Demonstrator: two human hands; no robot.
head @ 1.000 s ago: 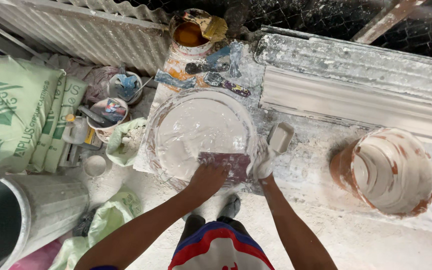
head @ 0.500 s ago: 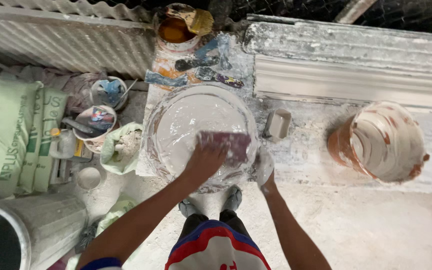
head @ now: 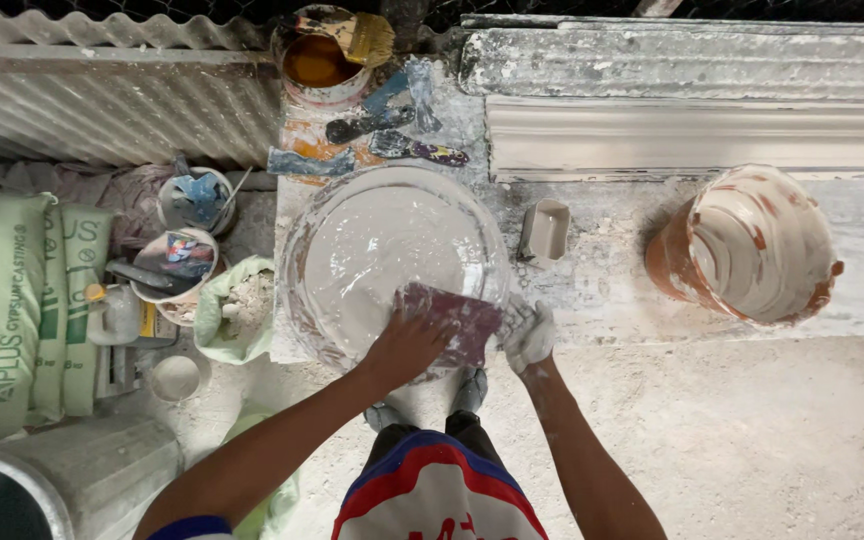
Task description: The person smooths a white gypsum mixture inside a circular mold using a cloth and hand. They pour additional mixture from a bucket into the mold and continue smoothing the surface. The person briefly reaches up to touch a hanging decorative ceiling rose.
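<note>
A large round mould (head: 372,250) coated in white plaster lies on a plaster-caked bench (head: 602,270). My left hand (head: 407,345) presses a flat dark reddish scraper card (head: 452,320) against the near rim of the mould. My right hand (head: 529,335), white with plaster, rests on the mould's near right edge beside the card.
A plaster-smeared orange bucket (head: 752,245) stands at the right. A small rectangular white cup (head: 545,232) sits beside the mould. Putty knives (head: 392,125) and a tin of orange liquid (head: 320,55) lie behind. Green plaster sacks (head: 2,300), small tubs (head: 177,265) and a grey drum (head: 72,470) crowd the left.
The card and my left hand have stayed on the mould's near edge, shifting slightly right. The camera has tilted, moving the whole scene in view.
</note>
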